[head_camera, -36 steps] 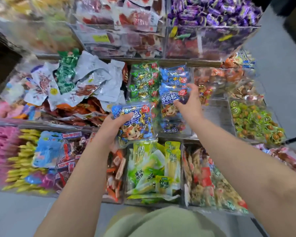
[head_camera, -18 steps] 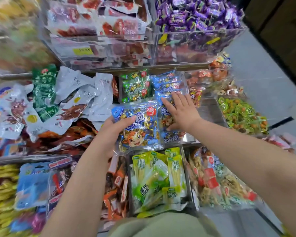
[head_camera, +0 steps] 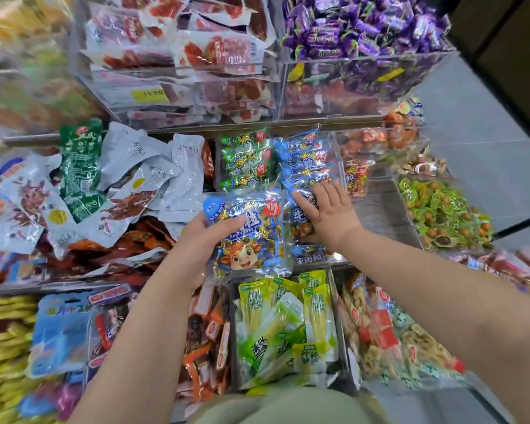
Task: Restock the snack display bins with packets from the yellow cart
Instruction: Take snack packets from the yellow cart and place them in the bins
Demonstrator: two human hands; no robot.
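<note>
Clear display bins (head_camera: 343,96) crowd the tiered shelves, with purple sweets (head_camera: 358,26) up at one o'clock. Centre frame, the left hand (head_camera: 201,240) grips a blue packet (head_camera: 251,240) with a cartoon bull, thumb across its front. At two o'clock of it, the right hand (head_camera: 331,212) lies flat, fingers straight, pressing on the stacked blue packets (head_camera: 306,157) in their bin, green packets (head_camera: 245,160) just beside at ten o'clock
</note>
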